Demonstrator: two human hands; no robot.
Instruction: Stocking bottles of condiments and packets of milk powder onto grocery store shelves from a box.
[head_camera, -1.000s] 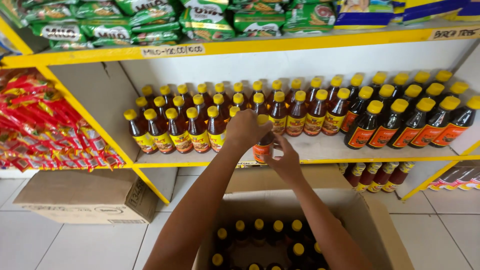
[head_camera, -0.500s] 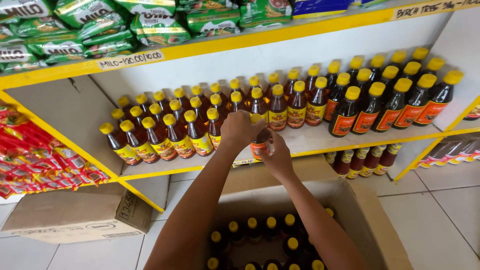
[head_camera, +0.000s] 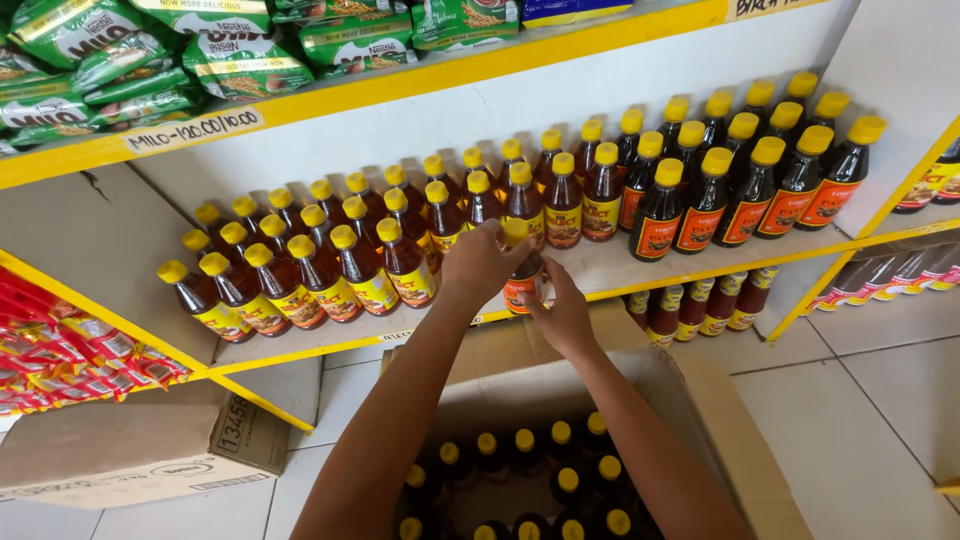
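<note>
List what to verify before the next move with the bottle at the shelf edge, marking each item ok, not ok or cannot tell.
1. Bottle held by both hands: ok; left hand at its cap, right hand at its lower body.
2. Bottle upright: ok.
3. Base resting on the shelf: cannot tell, hands cover it.
4. Bare shelf space by the bottle: ok, right of it.
5. Neighbouring bottles standing: ok.
6. Open box below, with more bottles inside: ok.
</note>
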